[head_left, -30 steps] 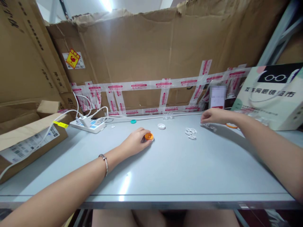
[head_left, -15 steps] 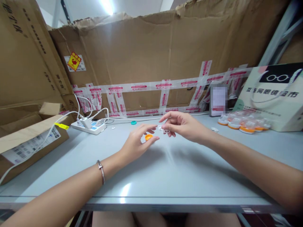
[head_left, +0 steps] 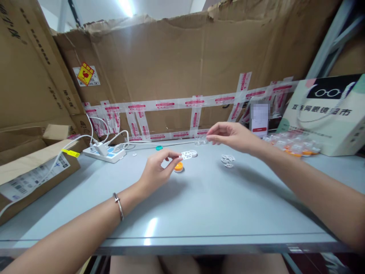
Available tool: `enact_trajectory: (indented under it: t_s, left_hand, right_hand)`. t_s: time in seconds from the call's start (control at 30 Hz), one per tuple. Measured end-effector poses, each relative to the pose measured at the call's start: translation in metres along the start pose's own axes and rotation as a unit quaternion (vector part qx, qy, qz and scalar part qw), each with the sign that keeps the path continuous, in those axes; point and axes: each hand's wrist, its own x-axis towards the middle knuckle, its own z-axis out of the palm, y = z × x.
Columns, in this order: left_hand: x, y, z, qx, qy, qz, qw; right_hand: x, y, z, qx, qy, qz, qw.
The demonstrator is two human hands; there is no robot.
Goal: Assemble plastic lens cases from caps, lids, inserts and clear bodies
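My left hand pinches a white openwork plastic piece between thumb and fingertips, above the table. Just below those fingertips stands an orange and white round case; a white ring shows behind the held piece's far end. My right hand reaches farther back, with thumb and fingertips closed at the edge of small clear plastic caps. Its grip is small and partly hidden. Under my right forearm lie several loose white openwork pieces.
A teal ring and a small white disc lie toward the back. At left are a white power strip and an open carton. A phone, clear-topped orange cases and a paper bag stand at right.
The white openwork pieces have left my right hand: one is in my left hand, several lie on the table. My right hand has moved back to the clear caps. My left hand has closed.
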Motion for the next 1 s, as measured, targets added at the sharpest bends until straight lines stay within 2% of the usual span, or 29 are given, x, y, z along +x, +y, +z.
enact_trajectory:
  t_s: [0.07, 0.13, 0.2, 0.3, 0.5, 0.7, 0.77, 0.87, 1.0]
  left_hand:
    - [0.0, -0.003, -0.001, 0.009, -0.007, -0.002, 1.0]
    - [0.0, -0.006, -0.001, 0.016, -0.02, -0.007, 1.0]
    - [0.0, -0.01, -0.001, 0.019, -0.033, -0.01, 0.999]
    - [-0.001, -0.013, 0.0, 0.02, -0.049, -0.012, 0.998]
    - [-0.001, -0.014, -0.001, 0.031, -0.054, -0.013, 0.998]
    - [-0.001, -0.013, -0.001, 0.024, -0.057, -0.018, 0.998]
    - [0.0, -0.013, -0.001, 0.021, -0.059, -0.02, 0.998]
    - [0.0, -0.011, -0.002, 0.025, -0.064, -0.028, 0.997]
    - [0.0, -0.009, -0.002, 0.032, -0.075, -0.039, 0.996]
  right_hand:
    - [0.007, 0.022, -0.024, -0.122, -0.06, 0.06, 0.989]
    - [0.012, 0.044, -0.039, -0.216, -0.142, 0.114, 0.959]
    - [0.015, 0.059, -0.045, -0.263, -0.184, 0.134, 0.938]
    - [0.018, 0.07, -0.039, -0.267, -0.211, 0.129, 0.931]
    - [0.022, 0.074, -0.026, -0.217, -0.2, 0.112, 0.949]
    - [0.015, 0.054, -0.024, -0.113, -0.094, 0.134, 0.98]
    - [0.014, 0.049, -0.022, -0.079, -0.077, 0.13, 0.985]
    - [0.013, 0.048, -0.021, -0.058, -0.097, 0.121, 0.986]
    - [0.015, 0.051, -0.02, -0.108, -0.136, 0.127, 0.976]
